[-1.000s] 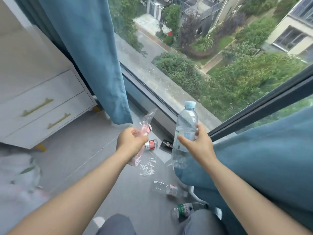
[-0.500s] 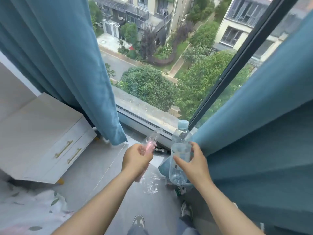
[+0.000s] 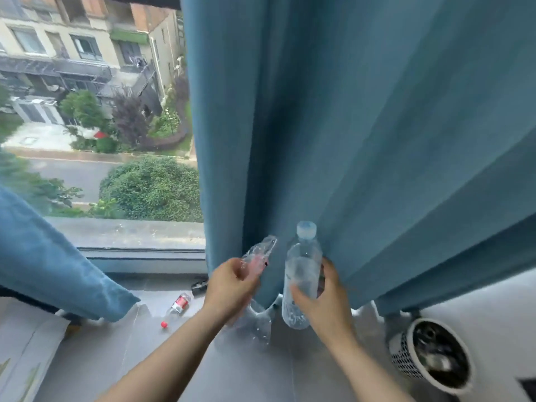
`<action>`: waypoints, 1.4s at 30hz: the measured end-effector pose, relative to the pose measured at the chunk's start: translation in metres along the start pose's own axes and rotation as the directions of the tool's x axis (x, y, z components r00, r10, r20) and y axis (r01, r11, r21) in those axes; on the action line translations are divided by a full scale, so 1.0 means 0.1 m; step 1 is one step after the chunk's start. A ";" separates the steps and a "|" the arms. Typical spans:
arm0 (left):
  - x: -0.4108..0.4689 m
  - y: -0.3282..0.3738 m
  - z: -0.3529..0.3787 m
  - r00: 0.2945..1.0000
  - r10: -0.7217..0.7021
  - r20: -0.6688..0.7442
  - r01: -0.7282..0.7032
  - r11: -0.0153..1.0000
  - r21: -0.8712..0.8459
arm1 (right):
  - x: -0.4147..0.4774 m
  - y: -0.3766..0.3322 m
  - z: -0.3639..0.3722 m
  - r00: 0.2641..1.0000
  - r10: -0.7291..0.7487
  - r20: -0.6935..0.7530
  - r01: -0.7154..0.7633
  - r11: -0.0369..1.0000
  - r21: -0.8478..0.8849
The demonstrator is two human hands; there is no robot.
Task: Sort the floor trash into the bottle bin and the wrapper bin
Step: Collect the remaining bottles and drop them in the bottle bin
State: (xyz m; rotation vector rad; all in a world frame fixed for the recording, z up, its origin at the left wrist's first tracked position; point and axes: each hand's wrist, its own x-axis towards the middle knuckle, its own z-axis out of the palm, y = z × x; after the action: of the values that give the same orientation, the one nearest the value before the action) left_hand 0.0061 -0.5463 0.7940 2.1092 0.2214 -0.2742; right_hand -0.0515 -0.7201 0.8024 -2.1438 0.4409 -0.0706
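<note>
The left hand (image 3: 232, 285) is clenched around a crumpled clear plastic wrapper with a pink patch (image 3: 258, 255); one end of the film sticks up above the fist and the rest hangs below it, over the grey tiled floor (image 3: 162, 361). The right hand (image 3: 324, 297) grasps a clear plastic water bottle with a pale blue cap (image 3: 301, 274) around its lower half, holding it upright — cap at the top, base hanging free below the fingers. Its label is too blurred to read. Wrapper and bottle are held just beside each other in front of the teal curtain (image 3: 362, 126), not touching.

On the floor near the window edge, left of the left hand, lies a small clear bottle with a red label (image 3: 180, 303) on its side; no writing on it can be read. A loose red cap (image 3: 164, 324) lies near it, apart. A small dark object (image 3: 199, 284) rests by the window frame; what it is cannot be told. At the right edge of the floor stands a white perforated round bin (image 3: 406, 355), tilted in view — its dark contents are blurred.
</note>
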 end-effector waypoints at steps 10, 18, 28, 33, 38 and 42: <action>-0.30 1.11 1.43 0.956 0.156 0.250 -0.181 0.980 0.081 | -0.15 0.89 -1.55 0.927 0.181 -0.329 -0.125 0.975 0.186; -0.75 2.04 2.58 0.863 0.273 0.426 -0.284 0.958 -0.039 | -0.33 1.48 -2.79 0.794 0.209 -0.570 -0.100 0.971 0.218; -0.96 3.17 3.58 0.675 0.461 0.576 -0.444 0.878 -0.182 | -0.27 1.77 -3.93 0.583 0.246 -0.775 -0.064 0.964 0.259; -0.88 3.62 3.97 0.571 0.531 0.626 -0.511 0.827 -0.235 | -0.10 1.84 -4.23 0.478 0.241 -0.844 -0.075 0.969 0.234; -0.69 3.98 4.31 0.450 0.552 0.702 -0.539 0.795 -0.280 | 0.11 1.94 -4.36 0.378 0.295 -0.877 -0.137 0.955 0.262; -0.54 4.08 4.55 0.386 0.533 0.753 -0.535 0.794 -0.288 | 0.23 2.06 -4.38 0.313 0.356 -0.880 -0.199 0.931 0.306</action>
State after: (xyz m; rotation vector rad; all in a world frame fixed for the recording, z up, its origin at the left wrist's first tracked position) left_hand 0.0136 -1.1492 0.9067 1.7071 -1.0239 -0.8068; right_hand -0.1822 -1.1789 0.8864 -1.6262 1.4321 -1.1594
